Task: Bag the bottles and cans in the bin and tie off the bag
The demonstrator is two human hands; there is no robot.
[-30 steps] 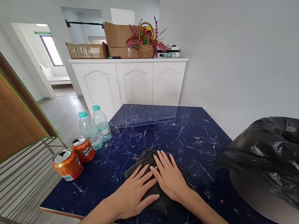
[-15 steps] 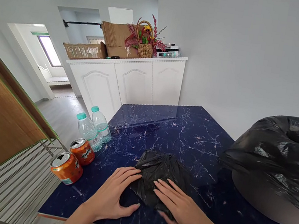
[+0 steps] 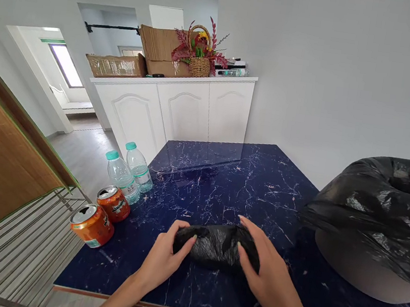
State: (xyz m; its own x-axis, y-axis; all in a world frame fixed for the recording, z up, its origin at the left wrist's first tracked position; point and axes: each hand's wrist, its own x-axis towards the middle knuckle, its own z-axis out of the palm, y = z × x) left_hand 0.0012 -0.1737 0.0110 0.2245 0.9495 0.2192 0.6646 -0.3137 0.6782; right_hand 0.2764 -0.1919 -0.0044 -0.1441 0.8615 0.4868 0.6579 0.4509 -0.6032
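Note:
A black plastic bag (image 3: 217,245), gathered into a long narrow bundle, lies on the dark blue marbled table (image 3: 218,191) near its front edge. My left hand (image 3: 167,252) grips the bundle's left end, thumb on the near side and fingers behind it. Around the right end, my right hand (image 3: 264,261) is closed with the thumb in front and the fingers over the far side. Two orange soda cans (image 3: 92,225) stand to the left of my left hand, their tops opened.
Two clear bottles with teal caps (image 3: 122,176) stand behind the cans at the table's left edge. A bin lined with a black bag (image 3: 369,202) occupies the right side. Beyond is a white cabinet (image 3: 184,112) bearing cardboard boxes and a flower basket (image 3: 199,66).
The bag was spread flatter under my open palms; now it is a narrower, thicker roll. Both hands have closed around its ends, the right hand shifting further right.

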